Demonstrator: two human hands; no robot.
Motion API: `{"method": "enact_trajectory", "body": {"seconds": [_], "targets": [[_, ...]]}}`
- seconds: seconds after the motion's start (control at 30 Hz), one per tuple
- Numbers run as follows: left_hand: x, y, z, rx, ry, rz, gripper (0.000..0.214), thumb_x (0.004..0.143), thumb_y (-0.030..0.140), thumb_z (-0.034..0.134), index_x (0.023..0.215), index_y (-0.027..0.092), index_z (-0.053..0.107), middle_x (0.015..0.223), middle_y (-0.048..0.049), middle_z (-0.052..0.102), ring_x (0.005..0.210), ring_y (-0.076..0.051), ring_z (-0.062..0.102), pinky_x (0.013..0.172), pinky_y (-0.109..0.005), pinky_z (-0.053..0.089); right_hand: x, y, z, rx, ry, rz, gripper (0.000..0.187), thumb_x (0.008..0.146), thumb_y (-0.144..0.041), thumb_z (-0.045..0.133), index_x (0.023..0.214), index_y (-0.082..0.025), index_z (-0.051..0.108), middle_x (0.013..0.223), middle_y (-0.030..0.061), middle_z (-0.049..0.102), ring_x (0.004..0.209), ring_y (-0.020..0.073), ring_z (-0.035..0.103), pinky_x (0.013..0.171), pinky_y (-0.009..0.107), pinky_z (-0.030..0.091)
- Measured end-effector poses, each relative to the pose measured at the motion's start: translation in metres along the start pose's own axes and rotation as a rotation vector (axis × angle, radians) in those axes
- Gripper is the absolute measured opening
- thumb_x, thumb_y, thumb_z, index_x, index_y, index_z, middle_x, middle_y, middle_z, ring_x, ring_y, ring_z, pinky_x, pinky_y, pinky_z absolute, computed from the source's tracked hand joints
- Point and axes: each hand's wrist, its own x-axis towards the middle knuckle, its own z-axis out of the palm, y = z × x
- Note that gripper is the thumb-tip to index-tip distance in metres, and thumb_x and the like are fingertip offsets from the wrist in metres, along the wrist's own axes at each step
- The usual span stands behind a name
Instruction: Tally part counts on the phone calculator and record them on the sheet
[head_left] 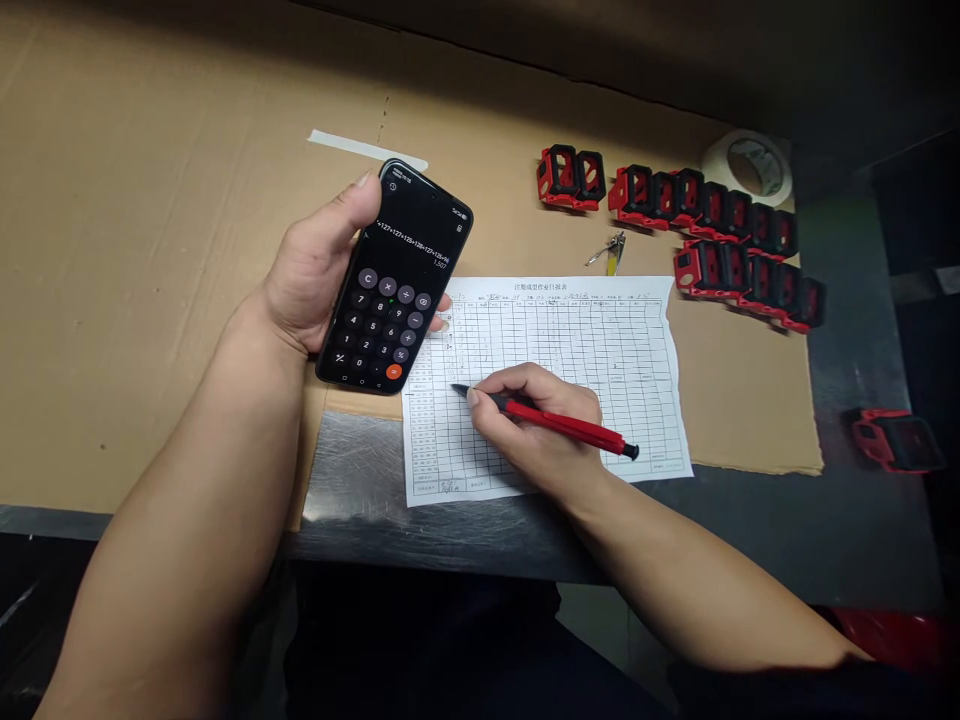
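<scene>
My left hand (319, 255) is wrapped round a black smartphone (394, 285), held tilted above the table with its screen towards me. A calculator shows on the screen, with a sum of numbers and 1,507 below it. Between the thumb and fingers of my right hand (536, 415) is a red pen (570, 428) with black ends. Its tip is at the left columns of a printed form (630, 420), touching or just above the paper. Handwriting fills some upper rows of the form. The phone hides the form's upper left corner.
Several red and black plastic frames (705, 205) stand in rows at the back right; another frame (896, 440) lies at the far right. Nail clippers (611, 252) lie behind the form, a tape roll (748, 168) in the corner. Cardboard (165, 200) covers much of the metal table (360, 465).
</scene>
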Motion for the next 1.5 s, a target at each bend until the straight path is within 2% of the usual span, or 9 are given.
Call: {"method": "enact_trajectory", "body": {"seconds": [0.3,0.5,0.73,0.93,1.27,1.4,1.5], "targets": [[0.001,0.001,-0.002,-0.022,-0.01,-0.028,0.085,0.089,0.082,0.055,0.129,0.008,0.07,0.096,-0.0207,0.08,0.083,-0.036,0.081,0.079,-0.049,0.067,0.0,0.002,0.001,-0.013,0.002,-0.014,0.009,0.081,-0.023,0.072,0.073,-0.024,0.072,0.065,-0.0036,0.074,0.053,0.0122,0.065,0.054,0.025,0.051],[0.001,0.0,-0.002,0.013,-0.006,0.001,0.083,0.088,0.082,0.058,0.128,0.009,0.071,0.096,-0.0198,0.081,0.083,-0.036,0.081,0.079,-0.048,0.066,0.0,0.002,-0.001,-0.032,-0.028,-0.017,0.01,0.079,-0.019,0.071,0.07,-0.024,0.072,0.066,-0.0037,0.076,0.057,0.0133,0.069,0.057,0.025,0.054],[-0.006,0.0,0.009,0.052,0.007,0.049,0.073,0.091,0.074,0.059,0.12,0.008,0.07,0.093,-0.0183,0.08,0.08,-0.032,0.08,0.075,-0.045,0.067,-0.001,0.003,0.001,-0.019,-0.001,-0.025,0.01,0.08,-0.018,0.072,0.072,-0.023,0.072,0.069,-0.004,0.077,0.06,0.0129,0.072,0.06,0.023,0.055],[-0.01,0.0,0.019,0.019,0.062,0.053,0.069,0.101,0.067,0.047,0.12,0.004,0.067,0.089,-0.0194,0.079,0.074,-0.028,0.079,0.07,-0.042,0.067,0.0,0.002,-0.001,-0.02,0.008,-0.002,0.009,0.079,-0.018,0.073,0.072,-0.023,0.071,0.067,-0.0048,0.075,0.058,0.0117,0.069,0.056,0.022,0.053],[-0.008,0.004,0.017,0.027,0.085,0.001,0.07,0.106,0.062,0.03,0.121,0.005,0.068,0.089,-0.0198,0.079,0.074,-0.029,0.08,0.069,-0.044,0.067,0.0,0.002,-0.002,0.058,0.014,0.021,0.009,0.081,-0.02,0.073,0.073,-0.023,0.07,0.06,-0.0068,0.069,0.05,0.0086,0.06,0.052,0.021,0.048],[-0.009,0.002,0.017,0.031,0.084,0.025,0.074,0.1,0.071,0.041,0.121,0.005,0.067,0.089,-0.0202,0.079,0.075,-0.03,0.079,0.069,-0.045,0.067,0.0,0.002,-0.001,0.077,0.004,0.034,0.008,0.081,-0.024,0.074,0.074,-0.024,0.07,0.062,-0.0055,0.07,0.051,0.0107,0.061,0.053,0.024,0.05],[-0.009,0.001,0.017,0.032,0.07,0.037,0.071,0.094,0.07,0.053,0.122,0.005,0.066,0.09,-0.0193,0.079,0.076,-0.03,0.079,0.07,-0.044,0.067,-0.001,0.003,-0.001,0.067,0.017,0.009,0.007,0.081,-0.025,0.071,0.074,-0.025,0.069,0.065,-0.0034,0.072,0.055,0.0134,0.064,0.056,0.027,0.053]]}}
